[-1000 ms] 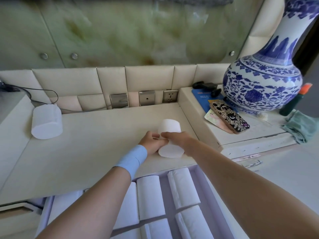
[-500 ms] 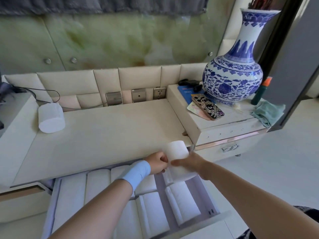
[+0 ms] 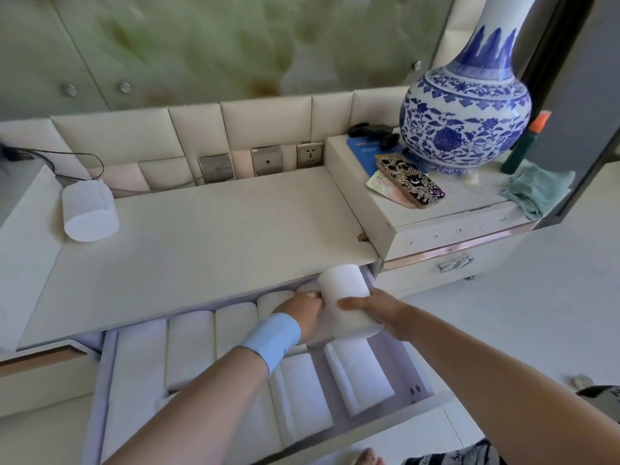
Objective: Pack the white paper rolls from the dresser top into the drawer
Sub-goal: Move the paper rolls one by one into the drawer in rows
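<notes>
Both hands hold one white paper roll (image 3: 345, 298) above the right rear corner of the open drawer (image 3: 416, 370). My left hand (image 3: 303, 312), with a light blue wristband, grips its left side; my right hand (image 3: 372, 308) wraps its right side. The roll is tilted, its far end near the dresser top's front edge. Several white rolls (image 3: 191, 350) lie in rows in the drawer. Another white roll (image 3: 89, 214) stands on the dresser top (image 3: 218, 236) at the far left.
A raised cabinet at the right carries a large blue-and-white vase (image 3: 466, 119), a patterned phone (image 3: 411, 184), cards, a green bottle (image 3: 526, 142) and a teal cloth (image 3: 536, 189). Wall sockets (image 3: 310, 154) and a black cable (image 3: 50, 156) run along the padded back panel.
The roll has left the dresser top in both hands and moved toward me and down, from the surface to over the drawer's right rear corner. My view has pulled back.
</notes>
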Action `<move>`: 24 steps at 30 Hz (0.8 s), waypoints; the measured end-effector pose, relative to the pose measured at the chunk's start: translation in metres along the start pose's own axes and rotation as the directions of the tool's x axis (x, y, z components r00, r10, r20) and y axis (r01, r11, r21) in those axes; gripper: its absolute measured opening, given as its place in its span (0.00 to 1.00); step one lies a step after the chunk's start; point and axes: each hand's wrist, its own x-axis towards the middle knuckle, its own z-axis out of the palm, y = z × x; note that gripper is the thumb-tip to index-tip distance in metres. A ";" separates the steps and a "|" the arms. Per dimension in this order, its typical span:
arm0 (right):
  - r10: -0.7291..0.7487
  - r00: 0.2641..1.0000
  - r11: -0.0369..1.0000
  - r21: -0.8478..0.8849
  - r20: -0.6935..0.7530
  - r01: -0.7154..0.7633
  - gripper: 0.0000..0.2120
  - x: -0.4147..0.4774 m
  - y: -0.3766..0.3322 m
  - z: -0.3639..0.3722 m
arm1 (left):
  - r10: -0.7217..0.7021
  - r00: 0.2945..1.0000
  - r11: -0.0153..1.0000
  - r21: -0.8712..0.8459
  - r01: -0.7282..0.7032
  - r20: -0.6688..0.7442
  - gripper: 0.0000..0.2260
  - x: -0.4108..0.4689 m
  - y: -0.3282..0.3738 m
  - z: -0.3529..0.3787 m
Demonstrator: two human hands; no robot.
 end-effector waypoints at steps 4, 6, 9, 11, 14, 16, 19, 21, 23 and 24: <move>0.058 0.991 0.998 0.001 -0.124 -0.058 0.47 0.001 -0.003 -0.010 | 0.040 0.990 0.940 0.332 -0.084 0.136 0.29 0.000 -0.008 0.021; 0.054 0.969 0.993 -0.091 -0.241 -0.078 0.43 0.001 -0.004 -0.015 | 0.055 0.992 0.885 0.455 -0.100 0.110 0.29 0.000 -0.006 0.024; -0.005 0.931 0.930 -0.344 -0.365 -0.130 0.42 0.001 -0.006 -0.011 | 0.081 0.993 0.877 0.468 -0.110 0.082 0.28 0.004 -0.002 0.019; -0.068 0.908 0.844 -0.509 -0.413 -0.168 0.43 0.001 -0.007 -0.006 | 0.107 0.992 0.886 0.447 -0.123 0.061 0.26 0.008 0.002 0.016; -0.148 0.879 0.769 -0.612 -0.453 -0.186 0.43 0.003 -0.002 0.003 | 0.167 0.986 0.895 0.418 -0.156 0.011 0.22 0.012 0.005 0.018; -0.205 0.851 0.733 -0.652 -0.484 -0.194 0.42 0.006 0.004 0.013 | 0.190 0.982 0.907 0.382 -0.177 0.003 0.22 0.012 0.006 0.023; -0.257 0.836 0.720 -0.673 -0.484 -0.168 0.43 0.012 0.009 0.023 | 0.178 0.984 0.934 0.320 -0.160 -0.029 0.20 0.012 0.005 0.024; -0.265 0.857 0.733 -0.670 -0.441 -0.118 0.45 0.018 0.010 0.024 | 0.174 0.981 0.943 0.302 -0.142 -0.082 0.17 0.012 0.005 0.019; -0.250 0.885 0.771 -0.634 -0.393 -0.064 0.47 0.020 0.012 0.024 | 0.180 0.975 0.952 0.274 -0.139 -0.128 0.17 0.012 0.005 0.015; -0.250 0.892 0.788 -0.615 -0.376 -0.039 0.47 0.021 0.014 0.026 | 0.180 0.975 0.956 0.258 -0.142 -0.128 0.18 0.013 0.005 0.015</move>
